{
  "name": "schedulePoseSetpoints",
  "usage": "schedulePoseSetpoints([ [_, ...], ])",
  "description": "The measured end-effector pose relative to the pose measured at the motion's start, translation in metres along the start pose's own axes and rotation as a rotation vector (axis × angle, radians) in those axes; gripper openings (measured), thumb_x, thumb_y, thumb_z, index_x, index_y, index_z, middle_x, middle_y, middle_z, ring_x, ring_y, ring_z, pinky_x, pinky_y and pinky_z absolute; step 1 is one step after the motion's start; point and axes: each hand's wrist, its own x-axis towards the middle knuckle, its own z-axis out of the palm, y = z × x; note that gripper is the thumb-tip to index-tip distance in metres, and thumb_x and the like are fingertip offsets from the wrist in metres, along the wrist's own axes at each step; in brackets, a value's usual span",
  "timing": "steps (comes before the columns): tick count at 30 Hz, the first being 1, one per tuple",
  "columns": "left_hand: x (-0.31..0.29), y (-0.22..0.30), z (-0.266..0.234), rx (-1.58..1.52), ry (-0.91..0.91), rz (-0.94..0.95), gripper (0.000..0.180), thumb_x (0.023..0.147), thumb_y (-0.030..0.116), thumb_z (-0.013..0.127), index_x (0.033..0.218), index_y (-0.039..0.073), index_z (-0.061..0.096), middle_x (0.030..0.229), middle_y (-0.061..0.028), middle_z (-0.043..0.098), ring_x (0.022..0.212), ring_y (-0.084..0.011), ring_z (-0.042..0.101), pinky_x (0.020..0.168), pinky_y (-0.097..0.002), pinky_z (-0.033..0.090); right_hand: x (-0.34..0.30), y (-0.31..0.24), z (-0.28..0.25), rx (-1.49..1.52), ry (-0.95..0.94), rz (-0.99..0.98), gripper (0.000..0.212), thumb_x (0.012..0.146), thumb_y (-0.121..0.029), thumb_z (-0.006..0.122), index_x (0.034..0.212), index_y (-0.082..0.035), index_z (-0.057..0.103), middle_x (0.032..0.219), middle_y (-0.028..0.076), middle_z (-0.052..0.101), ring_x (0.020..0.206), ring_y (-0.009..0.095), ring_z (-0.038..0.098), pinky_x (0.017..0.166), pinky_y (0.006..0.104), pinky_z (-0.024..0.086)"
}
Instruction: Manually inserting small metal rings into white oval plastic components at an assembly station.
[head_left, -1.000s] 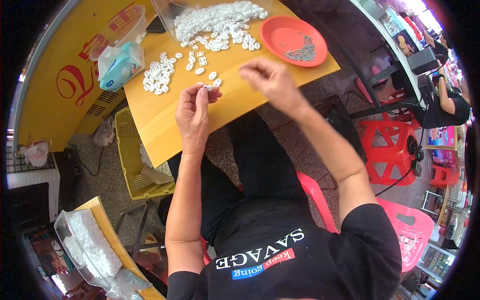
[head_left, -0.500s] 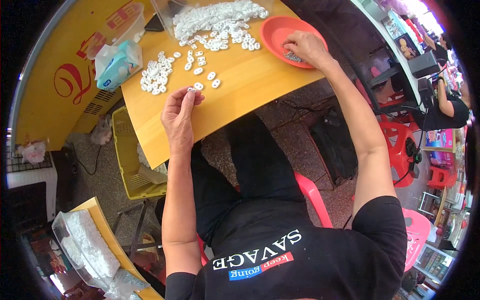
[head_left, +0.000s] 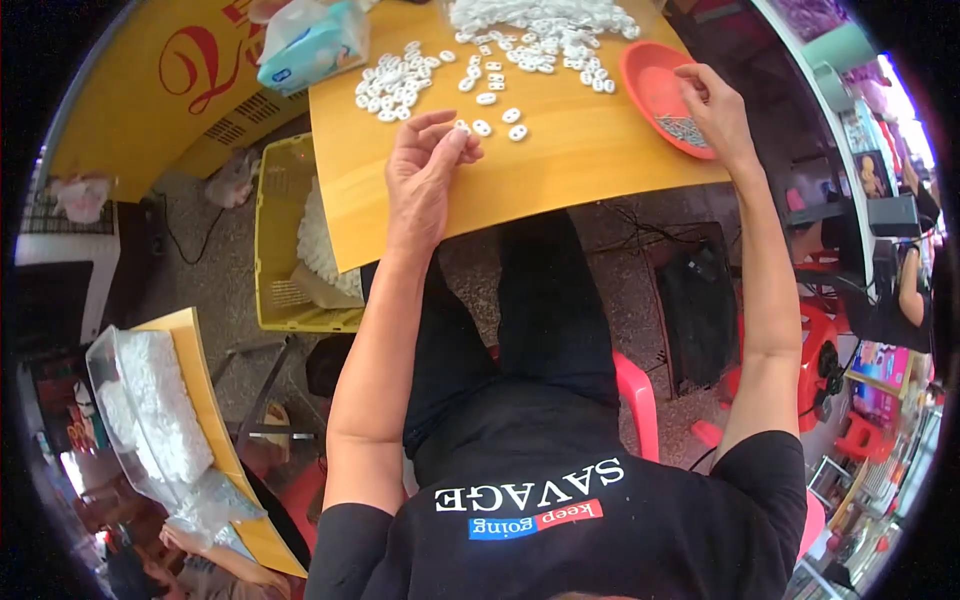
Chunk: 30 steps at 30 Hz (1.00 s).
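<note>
My left hand (head_left: 425, 170) is closed at the near part of the table, pinching a small white oval plastic piece (head_left: 462, 126) between thumb and fingers. Just beyond its fingertips lie a few loose white oval pieces with two dark holes (head_left: 513, 116). My right hand (head_left: 716, 112) hangs over the right side of an orange-red dish (head_left: 650, 80), thumb and index finger brought together. What they hold, if anything, is too small to make out. Thin silvery metal bits (head_left: 682, 130) lie in the dish below this hand.
A cluster of white ovals (head_left: 392, 82) lies left on the yellow table (head_left: 560, 175), a bigger heap (head_left: 545, 22) at the back. A tissue pack (head_left: 315, 50) stands back left. Below sit a yellow crate (head_left: 275, 240) and, lower left, a clear bin of white pieces (head_left: 160, 400).
My right hand has lifted from the metal bits, which now show in the dish. My left hand keeps its pinch on the white piece. The whole view has shifted.
</note>
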Motion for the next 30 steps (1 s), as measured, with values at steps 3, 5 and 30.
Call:
schedulePoseSetpoints([
  [3,-0.001,0.001,-0.001,0.01,0.015,-0.031,0.022,0.092,0.009,0.063,0.111,-0.001,0.058,0.091,-0.0091,0.066,0.081,-0.0133,0.063,0.077,-0.0261,0.051,-0.009,-0.036,0.008,0.374,-0.136,0.074,0.02,0.094,-0.011,0.055,0.109,-0.003,0.065,0.081,0.002,0.064,0.069,0.008,0.057,0.065,0.0227,0.048],
  [5,-0.001,0.001,-0.001,0.018,0.018,-0.036,0.023,0.092,0.009,0.063,0.112,-0.001,0.059,0.092,-0.0088,0.066,0.082,-0.0132,0.063,0.078,-0.0262,0.051,-0.023,-0.07,0.02,0.652,-0.187,0.172,0.021,0.094,-0.011,0.056,0.11,0.0,0.065,0.085,-0.001,0.061,0.069,0.005,0.054,0.065,0.0195,0.048],
  [30,0.0,-0.004,-0.006,-0.013,-0.032,-0.063,0.023,0.095,0.016,0.06,0.106,-0.004,0.062,0.088,-0.0116,0.068,0.077,-0.0173,0.067,0.071,-0.0268,0.055,-0.044,-0.176,0.108,1.295,-0.24,0.325,0.023,0.092,-0.013,0.063,0.109,0.003,0.064,0.092,0.007,0.067,0.074,0.011,0.062,0.075,0.0246,0.053],
])
